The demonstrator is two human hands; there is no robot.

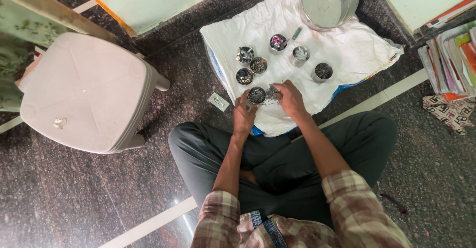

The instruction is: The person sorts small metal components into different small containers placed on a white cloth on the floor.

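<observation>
A white woven sack (347,55) with blue at its edges is spread flat on the dark stone floor, in front of the seated person. Just beside its left edge, a small rectangular packet (218,101), pale green and white, is laid on the floor. At the right border, a stack of printed booklets and papers (453,59) with orange, red and green covers is seen, leaning against the wall. Below the stack, a crumpled printed sheet (451,111), cream with dark marks, is lying on the floor.
</observation>
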